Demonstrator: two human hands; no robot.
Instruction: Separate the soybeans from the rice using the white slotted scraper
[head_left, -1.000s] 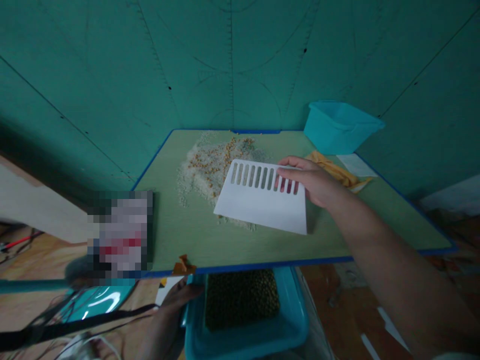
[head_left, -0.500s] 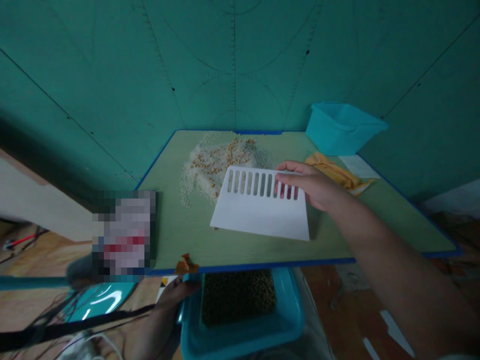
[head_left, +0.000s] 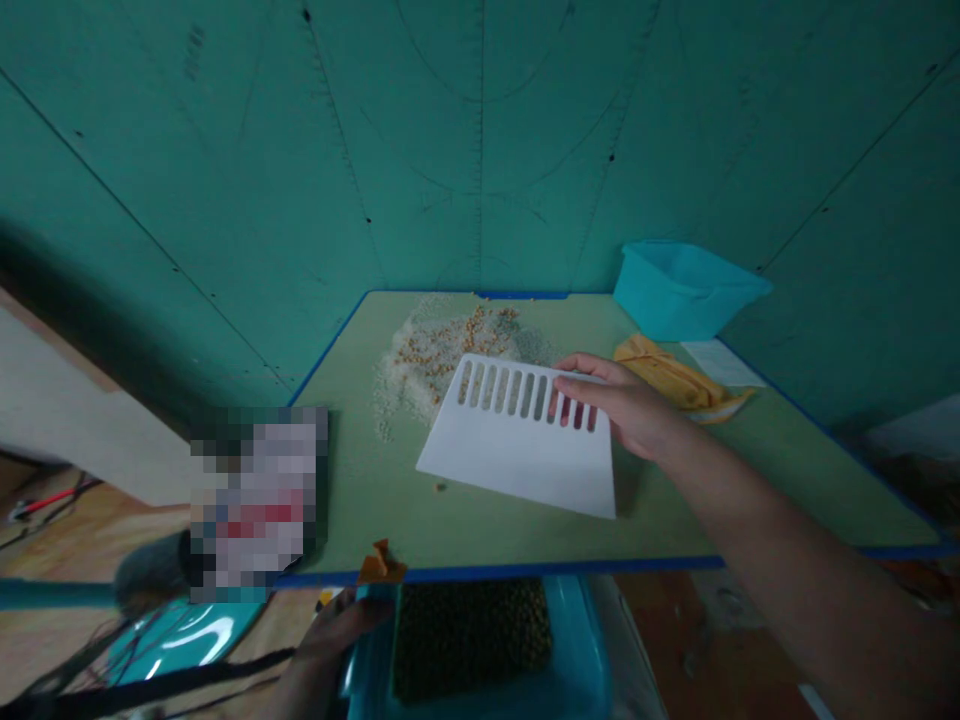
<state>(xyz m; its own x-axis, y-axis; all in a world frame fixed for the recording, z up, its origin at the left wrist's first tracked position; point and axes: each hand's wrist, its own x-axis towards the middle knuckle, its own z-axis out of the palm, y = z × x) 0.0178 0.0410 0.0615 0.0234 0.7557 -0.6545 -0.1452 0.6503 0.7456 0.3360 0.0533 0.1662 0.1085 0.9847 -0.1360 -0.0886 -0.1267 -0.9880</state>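
Observation:
My right hand (head_left: 626, 405) grips the upper right edge of a white slotted scraper (head_left: 517, 435), fingers through its slots. The scraper stands tilted on a green board with a blue rim (head_left: 525, 575). Behind the scraper lies a heap of white grains mixed with yellow beans (head_left: 442, 350). One loose bean (head_left: 440, 487) lies in front of the scraper. Below the board's near edge my left hand (head_left: 330, 630) holds the left rim of a teal tub (head_left: 585, 660) filled with dark green beans (head_left: 469, 635).
A second teal tub (head_left: 682, 285) leans at the board's far right corner, with a yellow cloth (head_left: 675, 375) and a white sheet (head_left: 724, 362) beside it. A small orange scrap (head_left: 381, 562) sits on the near edge. A teal marked mat (head_left: 480, 130) lies beyond.
The scraper has been drawn toward me across the board with my right hand, pulling away from the heap. My left hand keeps hold of the tub under the edge.

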